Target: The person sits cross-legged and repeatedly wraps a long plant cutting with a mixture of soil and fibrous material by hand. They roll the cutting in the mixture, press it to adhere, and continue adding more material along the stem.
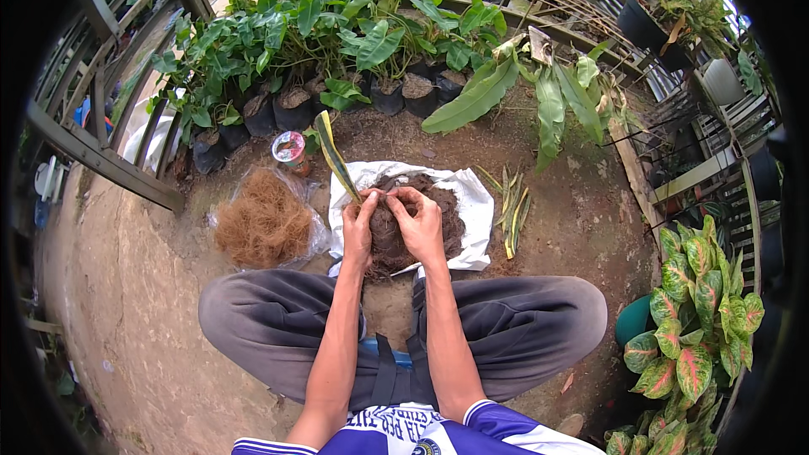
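Note:
A white sack (478, 202) lies spread in front of me with dark soil (450, 221) heaped on it. Over the soil my left hand (359, 221) is closed on the lower end of a snake plant leaf (335, 155), green with yellow edges, which tilts up to the left. Thumb and forefinger of my right hand (414, 218) pinch something small at the left fingertips, too small to make out. Right of the sack lie several narrow variegated leaf pieces (513, 212). On the left, brown coconut fibre (262, 221) rests on a clear plastic bag (318, 234).
A printed plastic cup (289, 148) stands behind the fibre. Leafy plants in black grow bags (294, 110) line the back. Long-leaved fronds (474, 98) droop at back right. A wooden railing (107, 151) is at left; a pink-green potted plant (695, 328) is at right.

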The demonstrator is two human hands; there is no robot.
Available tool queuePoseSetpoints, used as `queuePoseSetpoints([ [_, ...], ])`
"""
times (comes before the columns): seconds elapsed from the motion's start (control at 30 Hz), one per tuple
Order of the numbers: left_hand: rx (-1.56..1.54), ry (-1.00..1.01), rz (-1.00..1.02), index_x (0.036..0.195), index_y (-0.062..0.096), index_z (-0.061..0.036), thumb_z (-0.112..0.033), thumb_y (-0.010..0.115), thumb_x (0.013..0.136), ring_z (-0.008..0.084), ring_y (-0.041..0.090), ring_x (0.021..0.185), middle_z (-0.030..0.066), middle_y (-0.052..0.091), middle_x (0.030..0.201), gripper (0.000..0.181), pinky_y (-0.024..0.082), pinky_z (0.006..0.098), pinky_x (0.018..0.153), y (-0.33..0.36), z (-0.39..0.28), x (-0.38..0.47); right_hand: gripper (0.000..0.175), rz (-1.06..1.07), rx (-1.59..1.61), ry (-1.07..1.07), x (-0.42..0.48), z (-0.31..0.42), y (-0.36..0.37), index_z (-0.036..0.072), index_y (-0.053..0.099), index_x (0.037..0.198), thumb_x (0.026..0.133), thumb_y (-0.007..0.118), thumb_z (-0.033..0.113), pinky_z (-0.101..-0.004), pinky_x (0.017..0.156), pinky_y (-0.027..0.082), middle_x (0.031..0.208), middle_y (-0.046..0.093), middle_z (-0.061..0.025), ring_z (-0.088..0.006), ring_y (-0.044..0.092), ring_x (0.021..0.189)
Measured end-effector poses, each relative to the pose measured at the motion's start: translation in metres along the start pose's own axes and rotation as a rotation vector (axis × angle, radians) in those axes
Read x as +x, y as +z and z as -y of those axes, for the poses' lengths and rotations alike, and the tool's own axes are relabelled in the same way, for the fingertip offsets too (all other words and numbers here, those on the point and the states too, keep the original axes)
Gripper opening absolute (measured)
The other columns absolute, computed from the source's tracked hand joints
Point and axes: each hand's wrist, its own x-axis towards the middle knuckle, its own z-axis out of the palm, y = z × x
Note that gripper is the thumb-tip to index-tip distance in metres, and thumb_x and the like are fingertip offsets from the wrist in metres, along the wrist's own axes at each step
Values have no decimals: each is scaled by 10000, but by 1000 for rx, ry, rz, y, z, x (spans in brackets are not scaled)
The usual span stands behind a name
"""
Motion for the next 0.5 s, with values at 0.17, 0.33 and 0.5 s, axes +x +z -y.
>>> queuePoseSetpoints([
  [0.17, 94, 37, 58, 1036, 661, -23, -142, 677, 913, 128, 627, 895, 48, 669, 997, 172, 511, 284, 803, 4, 0, -2, 151, -33, 454, 83, 2, -8, 0, -39, 699, 957, 918, 684, 106, -229, 710, 480, 897, 690, -21, -62, 589, 799],
  [0.33, 159, 82, -3, 992, 683, -16, -133, 737, 869, 121, 611, 918, 39, 673, 985, 178, 481, 289, 852, 6, 0, -3, 196, 38, 389, 149, 0, -4, -7, -35, 701, 1032, 905, 708, 113, -231, 790, 495, 949, 703, -38, -79, 620, 865],
  [0.5, 155, 145, -16, 975, 683, -23, -126, 739, 863, 121, 602, 929, 39, 671, 982, 162, 475, 283, 849, 6, -3, -2, 247, 81, 257, 127, 0, 2, -7, -52, 710, 1027, 879, 741, 144, -243, 810, 506, 967, 723, -75, -93, 634, 889],
])
